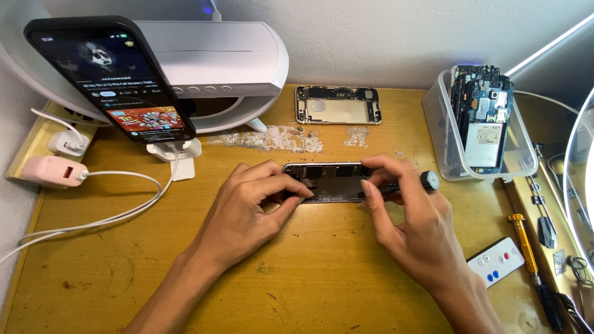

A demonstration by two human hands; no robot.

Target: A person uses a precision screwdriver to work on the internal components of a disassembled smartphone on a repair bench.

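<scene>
An opened phone body (328,179) with its insides showing lies flat in the middle of the wooden desk (309,278). My left hand (250,207) pinches its left end between thumb and fingers. My right hand (405,216) grips a small black screwdriver (408,184) with a round grey cap, its tip pointing left into the phone's right part. The tip itself is hidden by my fingers.
A bare gold phone frame (338,104) lies at the back. A clear plastic tub (477,127) with circuit boards stands at right. A white remote (495,261) and yellow-handled screwdriver (526,244) lie near right. A lit phone (111,77) on a white stand, chargers and white cables (111,210) are at left.
</scene>
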